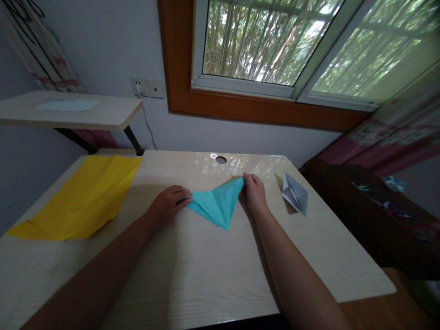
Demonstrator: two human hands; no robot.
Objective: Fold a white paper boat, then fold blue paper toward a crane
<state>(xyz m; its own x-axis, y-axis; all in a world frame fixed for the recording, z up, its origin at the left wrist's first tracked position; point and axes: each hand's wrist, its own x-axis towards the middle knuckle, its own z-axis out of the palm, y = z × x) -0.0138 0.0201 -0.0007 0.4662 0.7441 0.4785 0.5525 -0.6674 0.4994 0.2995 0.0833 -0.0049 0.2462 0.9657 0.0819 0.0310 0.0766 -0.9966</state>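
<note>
Pale desk (pixel 213 275) is filling most of the view, a yellow sheet (pixel 79 197) lying at left, teal folded paper (pixel 222 200) sitting mid-desk. Left hand (pixel 171 201) is gripping the paper's left corner, fingers nearly together, right hand (pixel 255 191) pinching its upper right corner; fingers are hiding both corner tips, forearms running off the bottom edge.

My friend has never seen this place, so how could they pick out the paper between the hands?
Find the pale desk below the window. On it, the left hand and right hand hold a folded paper at opposite ends. It alone is turquoise: the large sheet to its left is yellow, the small folded piece to its right whitish.
</note>
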